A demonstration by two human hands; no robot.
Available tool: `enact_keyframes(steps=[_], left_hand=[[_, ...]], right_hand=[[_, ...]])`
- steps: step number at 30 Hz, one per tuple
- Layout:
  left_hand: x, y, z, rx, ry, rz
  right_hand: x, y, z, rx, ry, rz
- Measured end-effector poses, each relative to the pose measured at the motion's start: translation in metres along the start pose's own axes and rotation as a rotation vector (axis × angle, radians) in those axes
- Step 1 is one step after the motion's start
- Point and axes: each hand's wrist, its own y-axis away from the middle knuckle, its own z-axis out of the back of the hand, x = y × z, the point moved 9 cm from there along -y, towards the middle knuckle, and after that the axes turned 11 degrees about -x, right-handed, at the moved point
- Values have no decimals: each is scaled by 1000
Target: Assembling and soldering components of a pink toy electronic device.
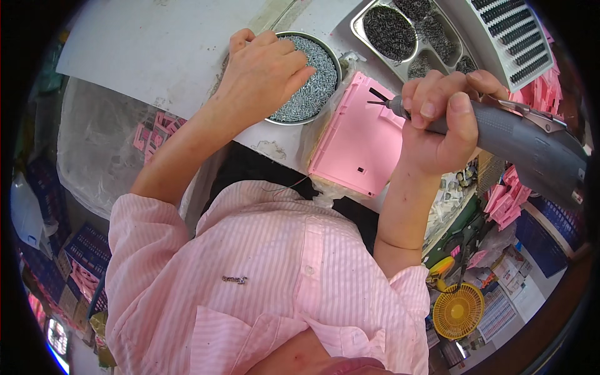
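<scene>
My right hand (440, 119) is wrapped round a dark grey electric screwdriver (525, 140), whose thin bit points left above a pink plastic panel (359, 140). The panel is rectangular with small cut-outs and lies on a plastic-wrapped block at the table edge. Over the left part of a round metal bowl (315, 81) full of small silvery screws, my left hand (265, 72) is held back-up with its fingers curled under. Its fingertips are hidden, so what they hold, if anything, does not show.
A metal compartment tray (409, 65) of dark small parts stands behind the panel, beside a white box (512, 37) with dark rows. At left hangs a clear plastic bag (94, 137) near pink pieces (159, 128). Lower right are a yellow basket (459, 310) and more pink parts (506, 197).
</scene>
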Motion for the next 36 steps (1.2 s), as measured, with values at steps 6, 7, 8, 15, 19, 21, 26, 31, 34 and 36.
enact_keyframes(steps=[6, 7, 8, 15, 19, 21, 26, 31, 34, 36], left_hand=[[-32, -1, 15, -1, 243, -20], [-40, 0, 17, -14, 303, -23], [-43, 2, 17, -6, 352, -9], [-49, 5, 17, -47, 531, 21], [-52, 9, 18, -64, 444, -36], [-48, 8, 21, -81, 400, 17], [-10, 16, 8, 109, 92, 87], [-11, 13, 13, 18, 87, 77], [-7, 13, 6, 6, 30, 66], [-5, 14, 1, 43, 49, 58]], right_hand=[[0, 10, -15, 31, -58, -34], [3, 14, -20, 95, -33, -57], [6, 18, -23, 159, -8, -79], [7, 24, -30, 155, -16, -80], [3, 26, -27, 113, -28, -55], [4, 27, -25, 116, -20, -45], [-9, 29, -16, 54, 50, -54], [-23, 33, -10, 59, 256, -59], [-29, 37, -15, 85, 331, -58], [-32, 40, -21, 139, 315, -61]])
